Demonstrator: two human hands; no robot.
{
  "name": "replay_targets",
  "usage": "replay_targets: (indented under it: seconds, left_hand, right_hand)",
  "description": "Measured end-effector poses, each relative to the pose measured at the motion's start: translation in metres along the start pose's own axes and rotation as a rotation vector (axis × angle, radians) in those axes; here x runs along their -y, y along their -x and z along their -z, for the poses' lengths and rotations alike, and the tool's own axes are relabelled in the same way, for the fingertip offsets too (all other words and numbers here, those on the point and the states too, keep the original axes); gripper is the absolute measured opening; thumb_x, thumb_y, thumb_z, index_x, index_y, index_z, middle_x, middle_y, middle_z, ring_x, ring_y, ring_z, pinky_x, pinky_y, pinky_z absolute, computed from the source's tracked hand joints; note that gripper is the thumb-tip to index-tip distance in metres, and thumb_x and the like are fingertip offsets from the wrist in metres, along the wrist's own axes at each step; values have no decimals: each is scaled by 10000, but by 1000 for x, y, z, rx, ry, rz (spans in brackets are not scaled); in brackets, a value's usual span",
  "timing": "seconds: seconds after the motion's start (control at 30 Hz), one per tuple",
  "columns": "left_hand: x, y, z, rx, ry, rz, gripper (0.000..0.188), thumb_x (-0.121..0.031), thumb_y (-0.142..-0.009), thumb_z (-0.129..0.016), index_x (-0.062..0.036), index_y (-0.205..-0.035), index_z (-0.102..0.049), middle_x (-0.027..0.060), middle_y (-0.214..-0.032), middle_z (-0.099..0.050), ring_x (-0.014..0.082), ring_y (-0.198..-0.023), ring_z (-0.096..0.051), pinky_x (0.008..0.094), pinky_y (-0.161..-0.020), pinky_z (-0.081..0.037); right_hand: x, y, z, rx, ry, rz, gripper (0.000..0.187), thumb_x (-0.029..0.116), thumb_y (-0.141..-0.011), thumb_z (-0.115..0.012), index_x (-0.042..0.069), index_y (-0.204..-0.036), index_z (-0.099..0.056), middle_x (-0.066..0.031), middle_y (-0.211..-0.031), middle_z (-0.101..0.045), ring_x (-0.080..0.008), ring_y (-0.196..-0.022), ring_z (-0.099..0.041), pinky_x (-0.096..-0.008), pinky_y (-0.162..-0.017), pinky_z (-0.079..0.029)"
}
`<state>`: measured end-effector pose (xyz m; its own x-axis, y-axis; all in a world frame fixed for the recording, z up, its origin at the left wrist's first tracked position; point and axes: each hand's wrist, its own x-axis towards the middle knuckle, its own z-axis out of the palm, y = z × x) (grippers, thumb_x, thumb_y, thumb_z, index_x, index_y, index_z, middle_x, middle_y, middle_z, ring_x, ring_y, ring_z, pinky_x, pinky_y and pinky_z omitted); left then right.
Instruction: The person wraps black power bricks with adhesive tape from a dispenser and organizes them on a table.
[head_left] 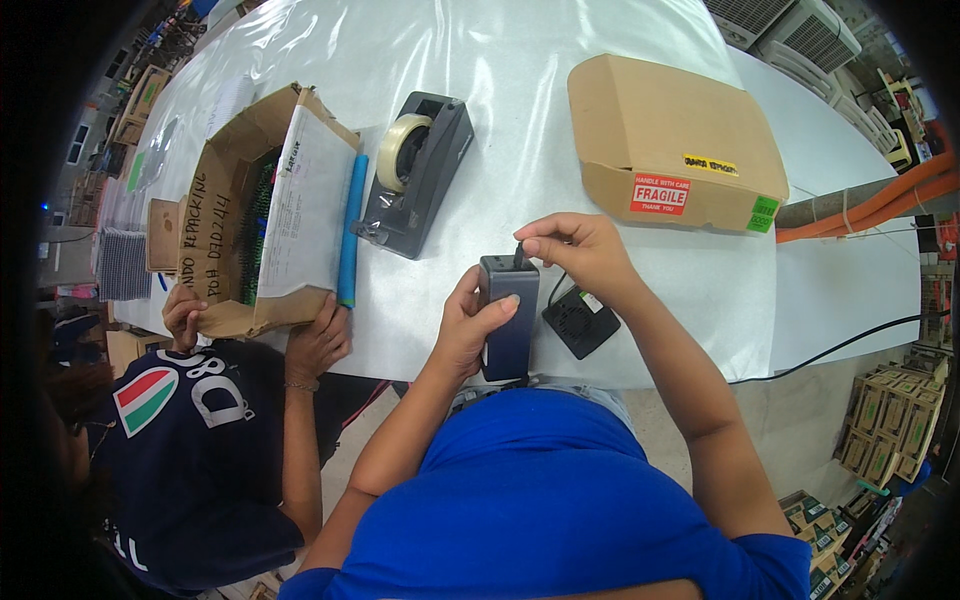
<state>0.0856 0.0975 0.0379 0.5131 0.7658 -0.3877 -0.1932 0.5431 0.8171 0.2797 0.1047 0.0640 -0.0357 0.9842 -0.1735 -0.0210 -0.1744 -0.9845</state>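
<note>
My left hand (470,325) is wrapped round a dark blue-grey power bank (511,340), holding it upright near the table's front edge, thumb across its face. At its top end, my right hand (575,250) pinches a small black cable plug (519,256). The plug meets the power bank's top face; how deep it sits cannot be made out. A thin black cable runs from under my right hand toward a square black device (580,322) with a round grille, lying on the table just right of the power bank.
Left of me, a co-worker's hands (318,340) grip an open cardboard box (220,230). A tape dispenser (425,190) and a blue tube (352,230) lie between us. A brown carton (680,140) with labels sits at the far right, near orange cables (880,205).
</note>
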Motion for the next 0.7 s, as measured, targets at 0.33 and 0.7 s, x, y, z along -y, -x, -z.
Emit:
replay_targets:
  seconds: [0.33, 0.7]
  left_hand:
    - [-13, -1, -1, -20, -109, -168, 631, -90, -696, -773, 7, -1233, -456, 93, -1092, -585, 165, -1005, -567, 303, -910, -427]
    - [-10, -4, 6, -52, -162, -222, 627, -87, -694, -773, 11, -1229, -462, 96, -1104, -575, 172, -1029, -557, 309, -929, -411]
  right_hand:
    - [2, -3, -6, 25, 25, 35, 347, 280, -801, -717, -24, -938, -618, -92, -803, -654, -114, -738, -605, -243, -650, -482]
    - [31, -11, -14, 61, 234, -110, 259, 126, -794, -645, -9, -1006, -583, -70, -747, -643, -73, -678, -568, -213, -565, -424]
